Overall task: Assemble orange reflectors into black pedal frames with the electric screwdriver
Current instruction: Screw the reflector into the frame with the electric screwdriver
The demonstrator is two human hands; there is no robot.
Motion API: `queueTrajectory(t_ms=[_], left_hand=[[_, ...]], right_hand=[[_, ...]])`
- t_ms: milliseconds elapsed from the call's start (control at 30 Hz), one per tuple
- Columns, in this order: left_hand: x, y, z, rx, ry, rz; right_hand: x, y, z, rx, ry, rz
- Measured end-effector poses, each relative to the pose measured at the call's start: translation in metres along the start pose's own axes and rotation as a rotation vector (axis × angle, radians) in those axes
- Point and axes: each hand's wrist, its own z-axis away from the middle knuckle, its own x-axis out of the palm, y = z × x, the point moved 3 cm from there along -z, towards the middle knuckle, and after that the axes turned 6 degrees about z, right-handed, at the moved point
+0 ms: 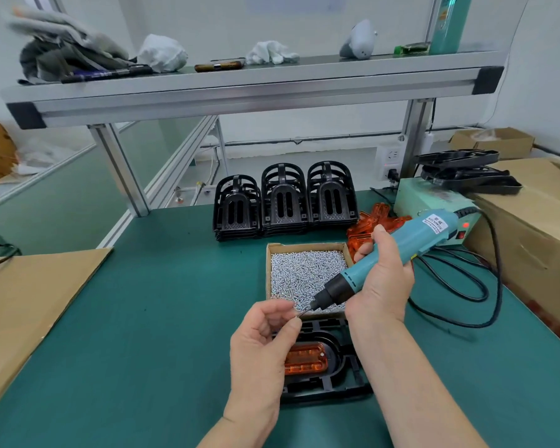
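The right hand (383,279) gripped the electric screwdriver (411,240); the left hand (262,344) pinched its bit (304,312), just above the black pedal frame (337,388) holding an orange reflector (306,357), at lower centre.

A single wide-angle view comes from the person's head, facing forward and tilted down over the dark green matted workbench (143,318). It sits close to the work. The bare left hand (262,344) and right hand (382,276) rise on their forearms from the lower edge (large, just beneath the lens) — while farther off the grey aluminium-framed shelf (240,88) crosses the top at a slant, with pale wall behind.
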Motion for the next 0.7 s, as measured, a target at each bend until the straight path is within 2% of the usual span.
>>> queueTrajectory(t_ms=[100, 233, 300, 400, 500, 700], left_hand=[[-0.001, 0.000, 0.003, 0.022, 0.015, -0.019], [-0.003, 0.007, 0.008, 0.322, 0.006, -0.374], [-0.003, 0.008, 0.009, 0.383, 0.030, -0.426], [-0.004, 0.003, 0.009, 0.352, 0.051, -0.387], [-0.007, -0.002, 0.009, 0.314, 0.009, -0.382], [-0.026, 0.003, 0.008, 0.284, -0.120, -0.514]], right_hand=[[-0.003, 0.004, 0.001, 0.023, 0.024, -0.012], [-0.001, 0.007, 0.004, 0.009, 0.032, 0.033], [-0.002, 0.010, 0.006, 0.026, 0.052, 0.035], [-0.004, 0.014, 0.006, 0.037, 0.062, 0.044], [-0.002, 0.013, 0.007, -0.028, 0.027, 0.068], [0.005, 0.015, 0.019, -0.151, -0.096, 0.145]])
